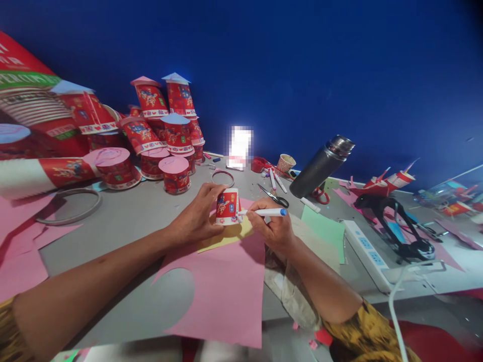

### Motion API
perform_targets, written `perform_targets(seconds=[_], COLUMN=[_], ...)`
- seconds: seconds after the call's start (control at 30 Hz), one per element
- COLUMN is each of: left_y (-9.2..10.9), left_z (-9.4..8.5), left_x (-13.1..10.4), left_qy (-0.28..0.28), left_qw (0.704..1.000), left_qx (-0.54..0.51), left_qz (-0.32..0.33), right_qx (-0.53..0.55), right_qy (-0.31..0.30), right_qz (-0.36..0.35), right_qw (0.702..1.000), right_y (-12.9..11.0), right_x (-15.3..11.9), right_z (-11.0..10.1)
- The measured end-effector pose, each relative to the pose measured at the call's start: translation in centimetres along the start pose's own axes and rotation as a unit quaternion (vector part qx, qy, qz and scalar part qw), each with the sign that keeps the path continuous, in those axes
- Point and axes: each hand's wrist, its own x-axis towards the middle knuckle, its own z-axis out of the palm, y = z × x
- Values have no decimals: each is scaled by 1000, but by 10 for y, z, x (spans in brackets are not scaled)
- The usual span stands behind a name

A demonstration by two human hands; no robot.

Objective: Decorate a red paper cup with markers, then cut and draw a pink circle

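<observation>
In the middle of the head view, my left hand [202,213] is closed around a small red and white paper cup [227,206], which lies tipped on its side. My right hand [272,226] pinches a white marker [268,212] with a blue end pointing right. The marker's tip is at the cup's right edge; whether it touches I cannot tell. Below the hands lie a yellow paper piece [226,238] and a large pink sheet [230,286] with a round cut-out. Black-handled scissors [278,199] rest just behind my right hand.
Red cups with paper tops [176,134] stand stacked at the back left. A grey tape ring [71,207] lies left. A dark flask [320,168], a power strip [366,251] and a black strap [396,221] occupy the right. A bright, blurred screen [240,146] stands by the blue wall.
</observation>
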Motion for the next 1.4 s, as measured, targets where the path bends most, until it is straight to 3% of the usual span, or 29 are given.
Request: perform_targets(seconds=[0.43, 0.77, 1.4], left_y=[-3, 8, 11], left_z=[0, 1, 2], left_x=[-2, -7, -6], left_qy=[26, 54, 41], left_qw=[999, 985, 988], left_qx=[23, 161, 151], left_qz=[-23, 28, 1], right_qx=[22, 32, 8], right_qy=[11, 6, -40], right_qz=[-14, -95, -110], right_qw=[1000, 995, 993], right_y=[-1, -4, -3], right_x=[-1, -3, -6], right_z=[1, 10, 16])
